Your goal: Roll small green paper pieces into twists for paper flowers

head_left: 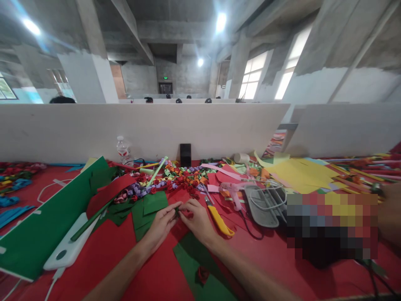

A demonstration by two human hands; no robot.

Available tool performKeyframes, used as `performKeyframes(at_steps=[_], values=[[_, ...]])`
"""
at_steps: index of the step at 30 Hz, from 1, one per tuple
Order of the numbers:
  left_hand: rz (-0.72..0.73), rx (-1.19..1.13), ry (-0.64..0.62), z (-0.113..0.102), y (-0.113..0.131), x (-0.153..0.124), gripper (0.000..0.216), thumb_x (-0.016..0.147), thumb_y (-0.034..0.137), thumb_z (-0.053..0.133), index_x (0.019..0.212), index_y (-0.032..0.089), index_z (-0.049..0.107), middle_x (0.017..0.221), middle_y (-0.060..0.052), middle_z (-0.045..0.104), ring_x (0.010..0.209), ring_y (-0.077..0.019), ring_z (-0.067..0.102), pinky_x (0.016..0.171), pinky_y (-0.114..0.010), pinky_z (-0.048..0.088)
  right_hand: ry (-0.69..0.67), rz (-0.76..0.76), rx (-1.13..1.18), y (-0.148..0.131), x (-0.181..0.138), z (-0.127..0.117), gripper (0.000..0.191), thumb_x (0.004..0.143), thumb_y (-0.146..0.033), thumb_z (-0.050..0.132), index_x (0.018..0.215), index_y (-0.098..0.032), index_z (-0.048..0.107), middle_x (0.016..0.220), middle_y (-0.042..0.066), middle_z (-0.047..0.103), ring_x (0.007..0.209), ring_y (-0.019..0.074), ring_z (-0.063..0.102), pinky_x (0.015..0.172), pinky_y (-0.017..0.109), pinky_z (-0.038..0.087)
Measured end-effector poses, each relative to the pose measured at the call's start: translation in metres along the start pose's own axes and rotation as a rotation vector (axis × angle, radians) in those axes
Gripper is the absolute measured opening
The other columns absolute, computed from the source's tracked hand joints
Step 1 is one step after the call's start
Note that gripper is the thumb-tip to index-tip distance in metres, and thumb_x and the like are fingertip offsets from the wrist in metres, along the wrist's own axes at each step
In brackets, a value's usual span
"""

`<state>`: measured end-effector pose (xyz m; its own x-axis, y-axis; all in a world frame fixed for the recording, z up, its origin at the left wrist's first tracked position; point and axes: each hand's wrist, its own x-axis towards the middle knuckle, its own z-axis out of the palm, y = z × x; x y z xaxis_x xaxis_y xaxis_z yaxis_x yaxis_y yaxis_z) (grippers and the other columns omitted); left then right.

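A: In the head view, where is the piece being worked on?
B: Just below the middle of the frame. It's a small dark green piece [177,212] at the meeting fingertips, above the red tabletop [147,276].
A: How does it look?
B: Very dark, narrow where it shows, and mostly covered by fingers. I can't make out its full outline or its material.
A: Which way does it point?
B: Too little shows to say; I can't tell its long axis or which end is which.
A: And the hands?
B: The left hand [162,221] comes from the lower left, fingers nearly together, pinching the piece at the tips. The right hand [196,218] comes from the lower right, thumb and finger closed on it from the other side, with a slight gap behind the tips.
A: What lies around them?
B: Green paper pieces [156,203] just left of centre, a yellow-handled cutter [221,219] right of the right hand, and a pink glue gun [233,193] beyond that, near the grey tray [261,209]. At bottom centre, a red paper rose [202,274] lies on a green sheet [187,255].
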<state>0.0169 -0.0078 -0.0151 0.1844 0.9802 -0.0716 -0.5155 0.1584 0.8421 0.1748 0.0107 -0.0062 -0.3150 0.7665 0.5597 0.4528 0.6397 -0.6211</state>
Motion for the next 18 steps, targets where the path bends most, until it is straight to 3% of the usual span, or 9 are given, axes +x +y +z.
performKeyframes(at_steps=[11,14,18], values=[[-0.121,-0.007,-0.071,-0.006,0.0,-0.003,0.029,0.074,0.023,0.076,0.103,0.016,0.075,0.115,-0.012,0.071,0.109,-0.0224,0.062,0.103,-0.035,0.041,-0.205,-0.241,-0.328,0.007,0.007,-0.017,0.007,0.085,-0.017,0.064,0.087,-0.023,0.066,0.085,0.002,0.066,0.084,0.0183,0.056,0.077,0.031,0.037],[-0.147,-0.037,-0.055,-0.008,0.0,-0.005,0.032,0.076,0.021,0.075,0.107,0.017,0.073,0.115,-0.012,0.071,0.107,-0.0211,0.063,0.102,-0.034,0.043,-0.239,-0.286,-0.271,0.007,0.007,-0.022,0.008,0.085,-0.017,0.064,0.088,-0.024,0.067,0.084,0.002,0.066,0.083,0.018,0.056,0.078,0.032,0.037],[-0.073,-0.077,-0.014,-0.006,-0.002,-0.006,0.033,0.079,0.024,0.074,0.112,0.02,0.071,0.116,-0.01,0.07,0.105,-0.0194,0.065,0.1,-0.033,0.044,-0.111,-0.106,0.01,0.004,0.007,-0.017,0.007,0.086,-0.019,0.061,0.084,-0.021,0.067,0.083,0.002,0.065,0.079,0.0163,0.058,0.072,0.028,0.043]])
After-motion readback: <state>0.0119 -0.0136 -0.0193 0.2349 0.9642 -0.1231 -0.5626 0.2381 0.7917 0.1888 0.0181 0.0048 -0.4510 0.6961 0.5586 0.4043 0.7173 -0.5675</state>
